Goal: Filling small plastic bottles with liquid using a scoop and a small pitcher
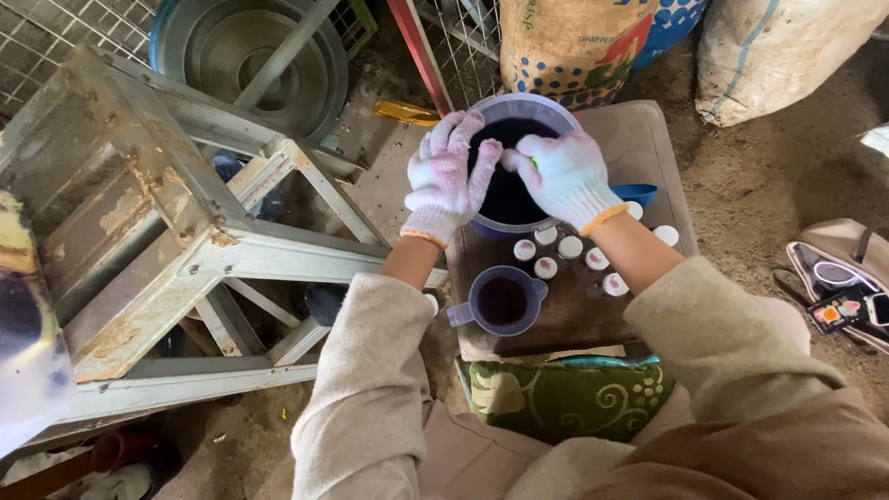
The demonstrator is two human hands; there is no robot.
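- The person's left hand (444, 176) wears a white knit glove stained pink; its fingers are spread and curve over the left rim of a large clear plastic bucket (519, 167), pressing against it rather than closing around anything.
- The right hand (565, 176), gloved the same way, lies over the right rim with its fingers curled; something small and green shows at the fingertips, but whether it is pinched cannot be told.
- The bucket stands at the far end of a low brown stool top (648, 148), filled nearly to the top with a dark, almost black liquid.
- Judged from the fill, it is likely heavy and ready to slosh; the thin plastic wall would flex under a squeeze, and wet gloves may slip, so both hands low on opposite sides seem the safest hold.
- A small clear measuring jug (502, 301) of the same dark liquid sits nearer the person, apart from both hands.
- Several small white-capped bottles (569, 248) cluster between jug and bucket.
- A blue funnel (637, 193) lies just right of the bucket.
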